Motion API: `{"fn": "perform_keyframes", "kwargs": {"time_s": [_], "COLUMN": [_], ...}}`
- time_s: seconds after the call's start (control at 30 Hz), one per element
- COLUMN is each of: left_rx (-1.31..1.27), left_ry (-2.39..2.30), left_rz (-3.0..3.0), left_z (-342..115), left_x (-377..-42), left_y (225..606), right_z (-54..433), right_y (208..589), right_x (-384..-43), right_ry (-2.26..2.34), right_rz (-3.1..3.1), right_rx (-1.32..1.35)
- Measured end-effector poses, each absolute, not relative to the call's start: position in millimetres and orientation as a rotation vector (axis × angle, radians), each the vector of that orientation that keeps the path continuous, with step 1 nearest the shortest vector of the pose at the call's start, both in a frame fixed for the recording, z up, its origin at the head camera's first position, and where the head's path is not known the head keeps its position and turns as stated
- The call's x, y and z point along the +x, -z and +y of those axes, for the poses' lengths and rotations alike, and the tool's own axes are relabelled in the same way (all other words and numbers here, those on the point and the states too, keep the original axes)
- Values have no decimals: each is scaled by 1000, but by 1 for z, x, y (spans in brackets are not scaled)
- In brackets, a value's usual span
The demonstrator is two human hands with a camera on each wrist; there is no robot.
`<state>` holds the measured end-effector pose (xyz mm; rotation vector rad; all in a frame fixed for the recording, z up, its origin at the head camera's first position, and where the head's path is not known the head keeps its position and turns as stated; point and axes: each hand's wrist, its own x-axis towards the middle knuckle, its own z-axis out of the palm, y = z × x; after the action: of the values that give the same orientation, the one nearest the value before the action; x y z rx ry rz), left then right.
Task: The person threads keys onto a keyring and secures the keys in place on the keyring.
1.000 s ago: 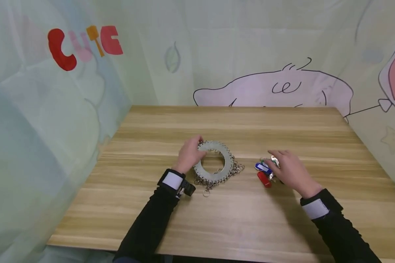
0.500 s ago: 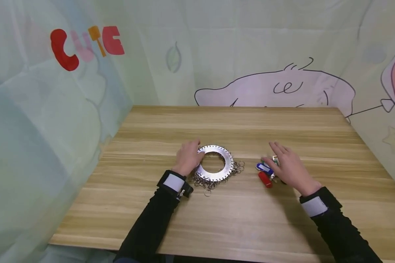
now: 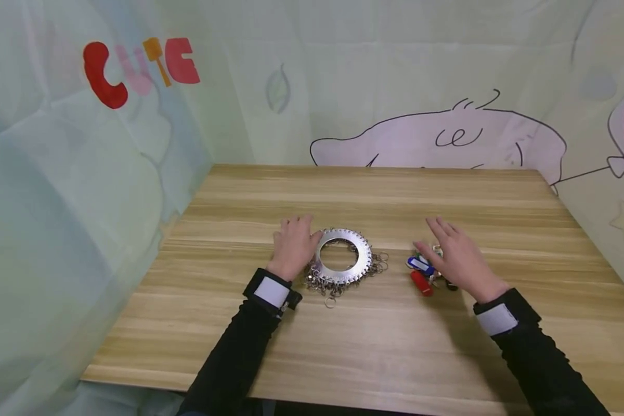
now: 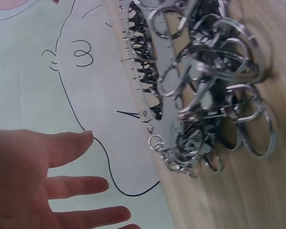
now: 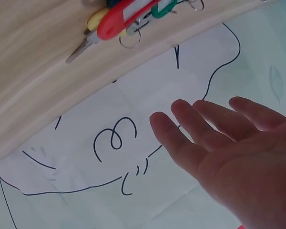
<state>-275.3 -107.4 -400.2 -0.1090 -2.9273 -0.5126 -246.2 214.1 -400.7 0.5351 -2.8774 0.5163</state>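
Note:
A flat silver metal ring plate point(image 3: 364, 263), hung round its edge with many small split rings and clasps, lies on the wooden table. At its left side my left hand point(image 3: 292, 248) has its fingers extended; the left wrist view shows a gap between the thumb and the metal. To the right is a small cluster of key tags, with a blue tag point(image 3: 421, 266) and a red tag point(image 3: 422, 283) showing. Over its right part hovers my right hand point(image 3: 460, 260), fingers spread and holding nothing. A green tag point(image 5: 164, 7) and a pointed metal tip point(image 5: 77, 51) appear in the right wrist view.
The wooden table point(image 3: 249, 202) carries both groups of things. Its front edge runs below my forearms. A printed cloth point(image 3: 249, 86) with cartoon drawings stands behind the table and along its sides. Bands with small devices circle both wrists.
The ring plate, gripped and tilted by my left hand a second ago, now lies lower. My left hand has let go and straightened its fingers. The right hand's fingers have spread and risen slightly.

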Motion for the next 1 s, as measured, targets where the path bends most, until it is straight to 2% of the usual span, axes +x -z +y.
{"fn": "perform_keyframes", "kwargs": {"time_s": [0.37,1.0], "left_rx": [-154,-159], "left_ry": [585,540], "left_rz": [-2917,-2942], "left_z": [-109,-106], "left_x": [-269,-270], "left_y": [379,375], "right_z": [218,217], "right_y": [384,378], "right_x": [-252,-253], "right_ry": [-464,-401], "right_rz": [-2910,-2968], "right_rx": [466,433]}}
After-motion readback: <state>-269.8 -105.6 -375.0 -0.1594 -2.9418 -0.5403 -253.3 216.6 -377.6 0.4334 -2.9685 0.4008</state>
